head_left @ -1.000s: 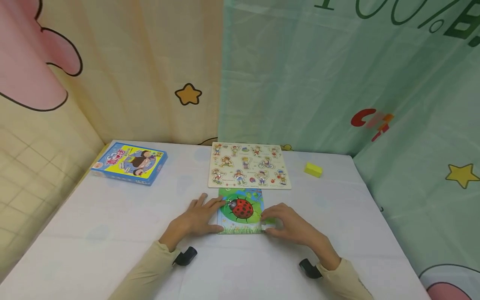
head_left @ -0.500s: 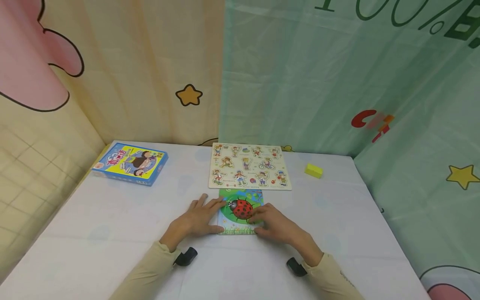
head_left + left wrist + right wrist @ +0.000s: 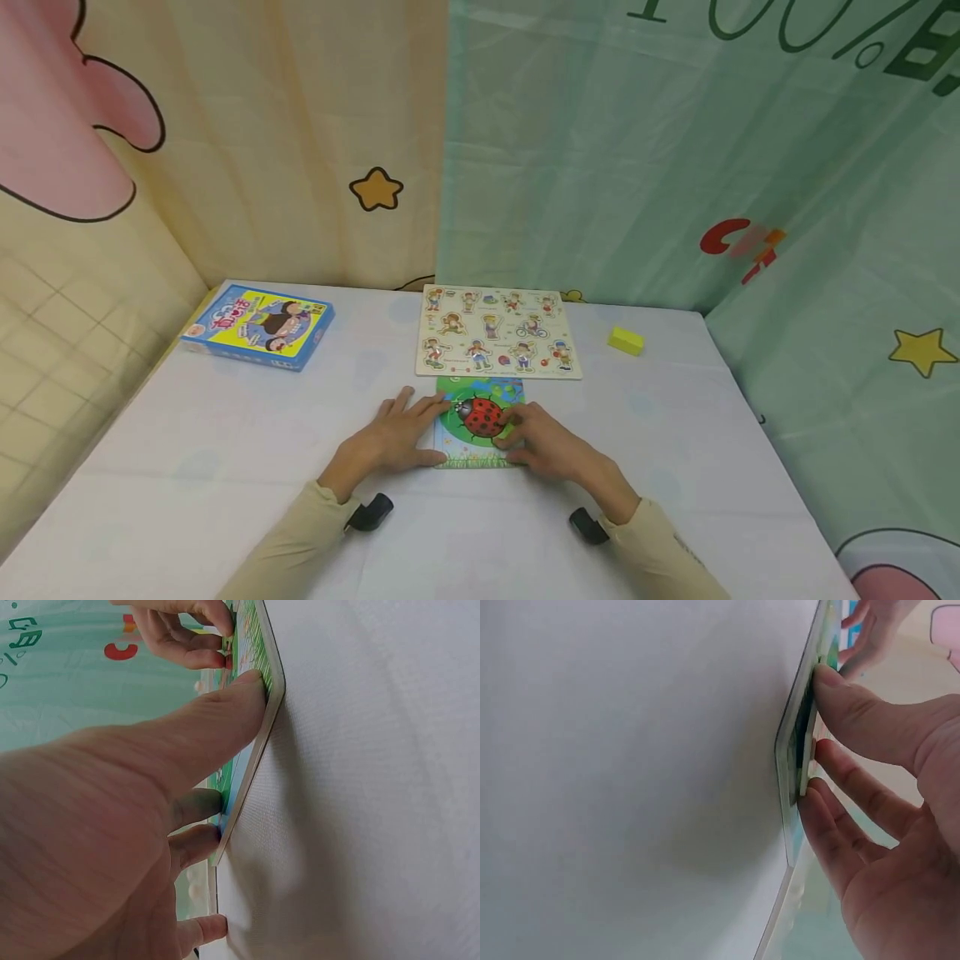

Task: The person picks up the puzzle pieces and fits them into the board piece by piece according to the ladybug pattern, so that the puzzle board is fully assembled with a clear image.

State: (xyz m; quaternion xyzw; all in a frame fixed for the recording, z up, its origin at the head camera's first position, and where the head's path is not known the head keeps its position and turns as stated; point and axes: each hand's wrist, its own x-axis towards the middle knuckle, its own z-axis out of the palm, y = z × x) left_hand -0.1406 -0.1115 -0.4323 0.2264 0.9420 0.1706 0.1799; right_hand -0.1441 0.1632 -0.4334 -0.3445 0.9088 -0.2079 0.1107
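Note:
A small square ladybug puzzle board [image 3: 472, 460] lies on the white table in front of me. My left hand [image 3: 390, 437] rests at its left side with fingers spread, the thumb on the near left corner and fingertips on the left edge. With thumb and fingertips my right hand [image 3: 551, 446] grips a flat puzzle piece [image 3: 808, 754] over the board's right part. In the right wrist view the piece sits slightly tilted and partly raised from the board. Much of it is hidden by the hand in the head view.
Right behind the ladybug board lies a larger cream puzzle board [image 3: 465, 337] with printed children. A blue and yellow box [image 3: 258, 325] stands at the back left. A yellow block [image 3: 626, 340] is at the back right. Printed curtains [image 3: 570, 167] hang behind the table.
My right hand has moved left from beside the board's right edge, bringing the puzzle piece over the board. My left hand has stayed in place.

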